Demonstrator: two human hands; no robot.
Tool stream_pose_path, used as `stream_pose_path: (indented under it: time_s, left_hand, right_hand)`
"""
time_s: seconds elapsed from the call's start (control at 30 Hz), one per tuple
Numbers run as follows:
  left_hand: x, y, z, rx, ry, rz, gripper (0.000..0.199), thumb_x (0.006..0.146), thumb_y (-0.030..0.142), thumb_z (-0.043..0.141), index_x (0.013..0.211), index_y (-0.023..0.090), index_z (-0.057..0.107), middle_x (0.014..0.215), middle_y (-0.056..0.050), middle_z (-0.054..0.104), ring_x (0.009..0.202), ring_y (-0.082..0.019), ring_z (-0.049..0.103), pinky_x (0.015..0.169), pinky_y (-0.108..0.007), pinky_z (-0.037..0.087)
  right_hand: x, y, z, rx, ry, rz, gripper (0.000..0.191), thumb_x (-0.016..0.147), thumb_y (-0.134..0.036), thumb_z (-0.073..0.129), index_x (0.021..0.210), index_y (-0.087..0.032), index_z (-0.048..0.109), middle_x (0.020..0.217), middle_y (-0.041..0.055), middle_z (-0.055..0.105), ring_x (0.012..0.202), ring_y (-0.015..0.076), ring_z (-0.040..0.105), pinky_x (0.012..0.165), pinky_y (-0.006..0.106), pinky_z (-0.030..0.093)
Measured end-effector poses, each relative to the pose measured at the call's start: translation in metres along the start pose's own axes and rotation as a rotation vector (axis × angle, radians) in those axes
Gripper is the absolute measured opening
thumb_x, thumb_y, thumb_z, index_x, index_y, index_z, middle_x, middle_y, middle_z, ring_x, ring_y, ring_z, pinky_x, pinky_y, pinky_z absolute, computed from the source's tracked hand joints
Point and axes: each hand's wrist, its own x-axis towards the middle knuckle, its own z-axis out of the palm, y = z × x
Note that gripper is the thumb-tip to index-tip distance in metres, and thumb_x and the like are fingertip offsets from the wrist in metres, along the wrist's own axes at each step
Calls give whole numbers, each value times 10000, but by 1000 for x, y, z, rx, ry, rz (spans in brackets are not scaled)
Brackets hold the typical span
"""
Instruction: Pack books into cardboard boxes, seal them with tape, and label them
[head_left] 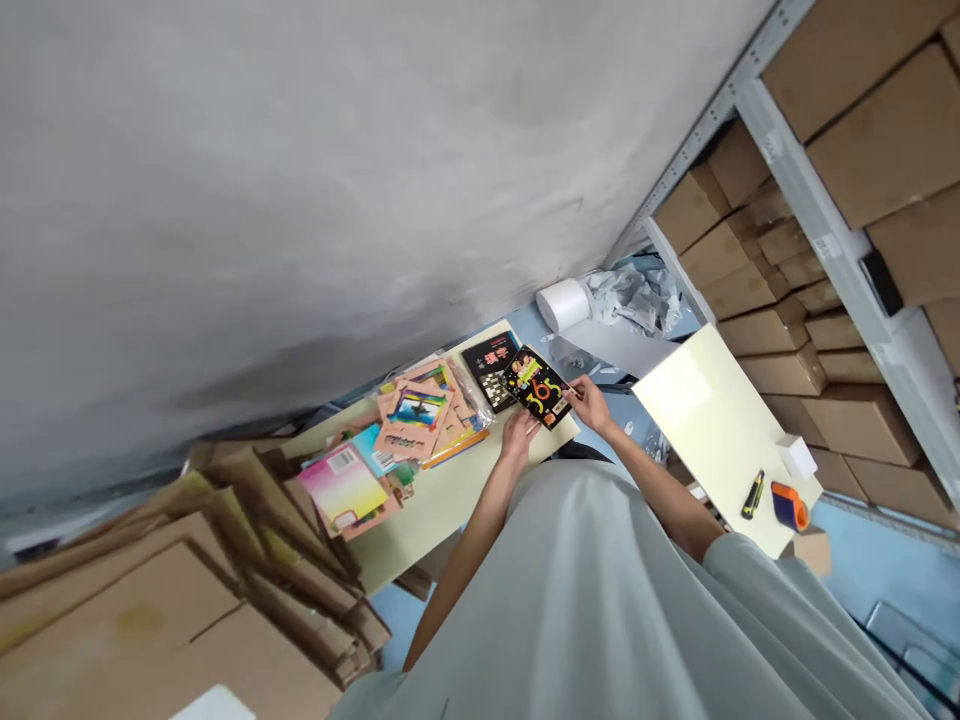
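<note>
1. Grip, mid-frame: the right hand (pixel 590 403) is closed on the right edge of the 365 book (pixel 537 388). The left hand (pixel 519 432) is at its lower edge, fingers curled; whether they pinch or only touch, I cannot tell.
2. The 365 book is at the centre of the frame, slanted and overlapping the grid book (pixel 484 362) to its left. If the right fingers loosened, it could slip, as the hold looks light and near the edge.
3. A leftward swing of the left arm could, I judge, catch the pile (pixel 412 425) left of centre: its cards and clear wrappers lie loose and uneven, and some could slide.
4. At lower right, a backward elbow might knock the cutter (pixel 753 494) or the orange roll (pixel 789 506) off the side table (pixel 694 400).
5. Hidden: the shirt (pixel 570 590) covers the near edge of the table (pixel 450 505); the underside of the 365 book is out of sight, so whether it rests or is lifted is unclear.
6. Cut off: cardboard (pixel 172 610) at lower left, cartons (pixel 885 140) at upper right. Small cover print is unreadable.
</note>
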Motion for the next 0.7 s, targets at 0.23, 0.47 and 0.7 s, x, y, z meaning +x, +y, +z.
stream_pose_path:
  time_s: [0.23, 0.47, 0.7]
  left_hand:
    - [-26, 7, 58, 174, -398, 49, 422, 742, 443, 953, 1000, 194, 729, 1097, -78, 815, 975, -204, 757, 889, -315, 593]
    - [-72, 4, 140, 557, -773, 246, 466, 823, 567, 890, 1059, 178, 792, 1048, -74, 829, 1007, -226, 757, 951, -335, 591]
    - [-124, -49, 227, 735, -925, 276, 548, 763, 606, 930, 1086, 185, 792, 1071, -96, 838, 1042, -262, 780, 1035, -417, 607]
  right_hand:
    - [-108, 16, -66, 454, 299, 136, 630, 689, -698, 938, 915, -294, 511, 840, 5, 757, 804, 237, 733, 840, 390, 578]
    - [-194, 38, -127, 662, 452, 190, 622, 702, -678, 972, 1009, -249, 642, 837, -7, 762, 780, 190, 700, 750, 324, 522]
    - [-241, 82, -194, 825, 607, 47, 632, 749, -664, 957, 1174, -247, 745, 913, 26, 808, 885, 234, 758, 857, 377, 599]
